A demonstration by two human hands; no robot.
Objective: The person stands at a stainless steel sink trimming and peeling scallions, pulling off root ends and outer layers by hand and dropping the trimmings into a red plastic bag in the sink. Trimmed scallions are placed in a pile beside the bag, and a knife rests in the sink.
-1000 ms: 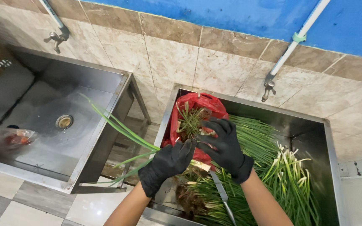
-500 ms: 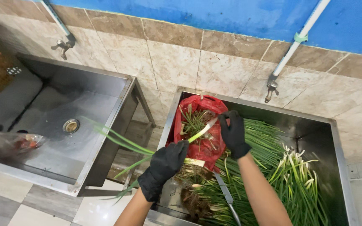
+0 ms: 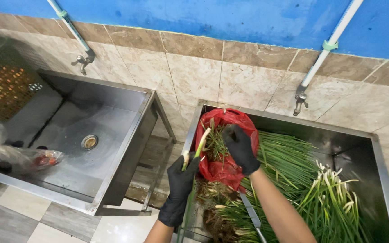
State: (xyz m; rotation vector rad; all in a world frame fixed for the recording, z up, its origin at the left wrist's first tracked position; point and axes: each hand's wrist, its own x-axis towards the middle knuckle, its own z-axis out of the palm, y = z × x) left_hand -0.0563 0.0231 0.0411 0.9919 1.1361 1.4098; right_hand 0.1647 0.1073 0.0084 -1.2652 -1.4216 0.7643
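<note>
While the left hand (image 3: 179, 186) was closed around a green onion stalk (image 3: 197, 148), keeping its white end up, the right hand (image 3: 240, 148) at two o'clock reached into the red bag (image 3: 223, 168) of trimmings; whether it gripped anything I could not tell

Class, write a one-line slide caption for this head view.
Black-gloved left hand holds a green onion stalk; right hand reaches into red plastic bag.

Black gloves are worn on the left hand (image 3: 181, 186) and right hand (image 3: 240, 148). Red bag (image 3: 223, 168); green scallions (image 3: 289, 166), white-tipped; grey steel sinks (image 3: 118, 153); beige tiles (image 3: 194, 72); blue wall (image 3: 203, 18); grey-white chequered floor (image 3: 28, 225).
</note>
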